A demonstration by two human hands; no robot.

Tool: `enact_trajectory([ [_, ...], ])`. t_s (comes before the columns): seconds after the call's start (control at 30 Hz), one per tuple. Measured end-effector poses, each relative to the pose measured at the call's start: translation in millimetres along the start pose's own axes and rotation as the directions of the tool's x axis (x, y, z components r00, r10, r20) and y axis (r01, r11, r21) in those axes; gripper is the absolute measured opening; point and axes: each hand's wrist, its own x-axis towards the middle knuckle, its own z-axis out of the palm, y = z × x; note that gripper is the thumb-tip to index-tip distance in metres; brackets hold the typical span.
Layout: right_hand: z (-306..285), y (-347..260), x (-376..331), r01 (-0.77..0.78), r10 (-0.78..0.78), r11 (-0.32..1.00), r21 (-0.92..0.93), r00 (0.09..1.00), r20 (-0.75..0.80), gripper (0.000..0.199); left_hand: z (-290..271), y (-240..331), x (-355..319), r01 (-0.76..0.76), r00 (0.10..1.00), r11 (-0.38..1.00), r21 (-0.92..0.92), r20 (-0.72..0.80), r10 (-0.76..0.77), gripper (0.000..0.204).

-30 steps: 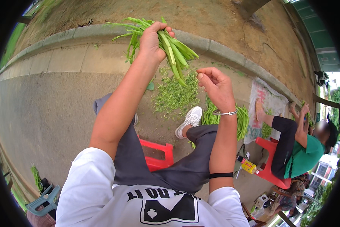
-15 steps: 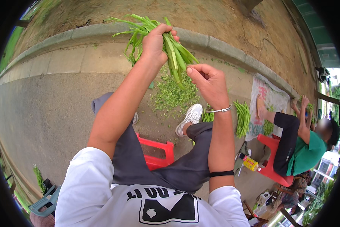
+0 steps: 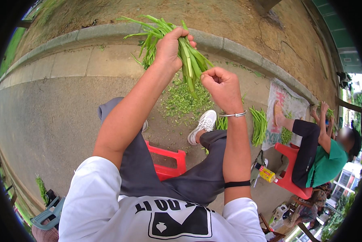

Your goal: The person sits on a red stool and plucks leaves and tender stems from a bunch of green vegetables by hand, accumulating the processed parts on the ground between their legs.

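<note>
My left hand is closed around a bunch of long green vegetable stems, raised in front of me. The thin, leafy ends stick out past the fist to the left. Broader flat stems hang down to the right. At those lower ends, my right hand is closed in a pinch, thumb and forefinger meeting at the tip of one stem. Its other fingers are curled in. Under the bunch, chopped green scraps lie scattered on the pavement.
Beside my white shoe lie bundles of green stems. A red plastic stool is beneath me. To the right, a person in a green shirt sits near a white printed sheet and a yellow-labelled bottle. A curb runs ahead.
Both hands and the bunch have shifted slightly to the right. My right fingers remain at the stem tips, and the left grip is unchanged.
</note>
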Motion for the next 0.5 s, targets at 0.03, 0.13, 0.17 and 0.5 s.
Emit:
enact_trajectory([
  [0.03, 1, 0, 1, -0.011, 0.012, 1.0, 0.009, 1.0, -0.023, 0.008, 1, 1, -1, -0.002, 1.0, 1.0, -0.006, 0.002, 0.002, 0.005],
  [0.13, 1, 3, 2, 0.048, -0.047, 0.999, 0.007, 0.991, -0.124, 0.007, 1, 4, -3, 0.023, 1.0, 0.999, -0.035, 0.019, -0.022, 0.005],
  [0.17, 1, 4, 2, 0.048, -0.045, 0.999, 0.021, 0.988, -0.148, 0.006, 1, 5, -3, 0.031, 0.999, 0.999, -0.045, 0.021, -0.03, 0.006],
  [0.5, 0, 8, 11, 0.072, 0.012, 0.959, 0.275, 0.957, -0.29, 0.008, -1, 12, -3, 0.039, 0.998, 0.995, -0.095, 0.059, -0.033, 0.008],
])
